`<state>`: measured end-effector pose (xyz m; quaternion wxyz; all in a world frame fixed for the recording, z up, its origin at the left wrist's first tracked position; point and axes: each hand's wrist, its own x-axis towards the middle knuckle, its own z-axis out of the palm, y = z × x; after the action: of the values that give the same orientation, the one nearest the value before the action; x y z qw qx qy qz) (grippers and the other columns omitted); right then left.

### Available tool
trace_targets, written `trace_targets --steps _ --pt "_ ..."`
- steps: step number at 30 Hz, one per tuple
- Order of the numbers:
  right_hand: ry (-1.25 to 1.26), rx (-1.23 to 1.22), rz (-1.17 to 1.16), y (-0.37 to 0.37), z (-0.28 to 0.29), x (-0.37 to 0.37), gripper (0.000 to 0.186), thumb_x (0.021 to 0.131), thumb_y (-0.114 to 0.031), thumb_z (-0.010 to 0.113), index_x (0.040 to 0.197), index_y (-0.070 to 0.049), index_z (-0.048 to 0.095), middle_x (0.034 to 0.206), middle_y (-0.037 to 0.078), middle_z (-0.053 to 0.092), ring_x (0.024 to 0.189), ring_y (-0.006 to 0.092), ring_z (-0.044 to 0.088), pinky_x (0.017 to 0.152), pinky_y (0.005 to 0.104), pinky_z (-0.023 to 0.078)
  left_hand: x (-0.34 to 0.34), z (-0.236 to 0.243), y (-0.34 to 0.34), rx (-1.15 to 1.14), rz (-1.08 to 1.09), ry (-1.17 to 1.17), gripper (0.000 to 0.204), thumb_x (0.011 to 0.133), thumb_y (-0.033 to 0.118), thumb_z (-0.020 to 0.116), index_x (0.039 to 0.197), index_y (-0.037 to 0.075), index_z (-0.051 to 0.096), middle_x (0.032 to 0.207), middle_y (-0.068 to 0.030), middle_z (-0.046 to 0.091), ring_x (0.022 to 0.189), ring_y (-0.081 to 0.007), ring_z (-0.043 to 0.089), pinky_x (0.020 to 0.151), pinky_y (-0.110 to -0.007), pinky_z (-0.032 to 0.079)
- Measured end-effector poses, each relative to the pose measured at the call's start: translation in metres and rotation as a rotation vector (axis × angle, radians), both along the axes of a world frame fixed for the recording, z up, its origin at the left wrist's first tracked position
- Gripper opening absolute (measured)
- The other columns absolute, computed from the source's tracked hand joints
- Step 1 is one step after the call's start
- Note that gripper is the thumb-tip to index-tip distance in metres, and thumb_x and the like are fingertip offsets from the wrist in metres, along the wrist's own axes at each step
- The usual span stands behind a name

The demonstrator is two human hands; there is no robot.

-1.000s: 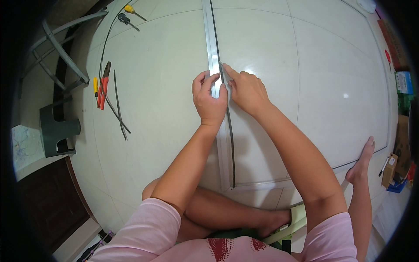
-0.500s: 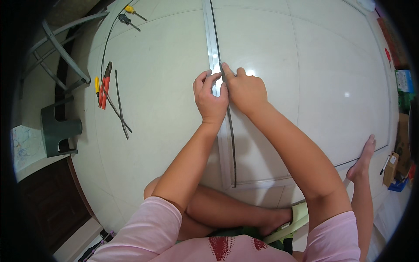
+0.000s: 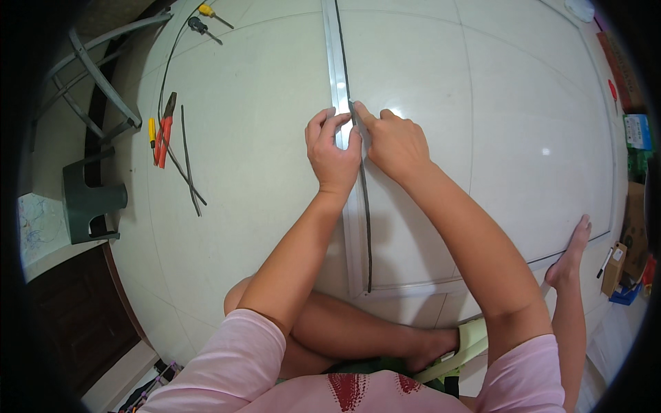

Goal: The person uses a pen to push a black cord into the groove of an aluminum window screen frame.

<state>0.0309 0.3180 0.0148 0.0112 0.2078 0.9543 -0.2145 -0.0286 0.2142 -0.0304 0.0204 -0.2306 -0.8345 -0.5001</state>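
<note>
A long black rubber strip (image 3: pixel 367 227) runs along the inner side of a silver metal frame bar (image 3: pixel 333 56), which lies on the pale tiled floor. My left hand (image 3: pixel 332 155) straddles the bar with curled fingers, thumb and index finger closed at the strip. Close on its right is my right hand (image 3: pixel 399 146), its index fingertip pressing down on the strip and the other fingers folded. A small greyish bit shows by that fingertip; what the folded fingers hold, if anything, is hidden. Beyond the hands the strip continues up to the far edge of the view.
On the left lie red-handled pliers (image 3: pixel 164 141), a yellow-handled tool (image 3: pixel 153 132) and loose black strip pieces (image 3: pixel 186 155). Two screwdrivers (image 3: pixel 206 10) rest farther off. A green stool (image 3: pixel 89 199) stands by a metal-legged stand (image 3: pixel 96 72). Boxes (image 3: pixel 615 268) line the right.
My right hand has shifted slightly right, its index finger still at the strip. The left hand stays almost in place. The whole view has tilted a little.
</note>
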Motion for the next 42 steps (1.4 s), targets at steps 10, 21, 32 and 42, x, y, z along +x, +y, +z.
trace_targets --steps 10,21,32,42 --pt "0.007 0.025 -0.014 -0.007 -0.01 0.008 0.058 0.077 -0.005 0.057 0.134 -0.014 0.05 0.08 0.014 0.06 0.063 0.0282 0.063 0.056 0.0378 0.05 0.0 -0.003 -0.001 0.011 0.004 -0.031 0.016 0.075 0.009 0.068 0.091 0.005 0.066 0.114 -0.009 0.055 0.107 -0.0257 0.053 0.088 -0.035 0.048" --pt "0.101 -0.15 -0.086 -0.007 -0.017 0.012 0.054 0.081 -0.007 0.054 0.134 -0.02 0.052 0.079 0.016 0.062 0.067 0.0315 0.063 0.059 0.0403 0.051 -0.001 -0.006 0.0 0.027 0.015 -0.035 0.015 0.074 0.008 0.068 0.089 0.005 0.066 0.113 -0.0086 0.056 0.107 -0.0248 0.055 0.087 -0.034 0.049" --pt "-0.042 0.147 0.029 -0.016 0.012 -0.001 0.053 0.077 -0.008 0.06 0.13 -0.011 0.054 0.077 0.014 0.062 0.065 0.0269 0.064 0.055 0.0367 0.051 -0.001 -0.003 0.004 0.05 0.024 -0.049 0.017 0.074 0.006 0.07 0.09 0.005 0.063 0.111 -0.0081 0.055 0.105 -0.025 0.055 0.086 -0.035 0.049" --pt "0.04 -0.144 -0.058 0.0 0.005 0.012 0.047 0.086 -0.01 0.053 0.133 -0.014 0.051 0.077 0.017 0.061 0.075 0.0307 0.061 0.064 0.0405 0.05 -0.003 0.01 0.005 -0.052 0.049 -0.082 0.016 0.075 0.005 0.065 0.091 0.004 0.062 0.106 -0.0073 0.054 0.097 -0.0218 0.057 0.084 -0.032 0.047"
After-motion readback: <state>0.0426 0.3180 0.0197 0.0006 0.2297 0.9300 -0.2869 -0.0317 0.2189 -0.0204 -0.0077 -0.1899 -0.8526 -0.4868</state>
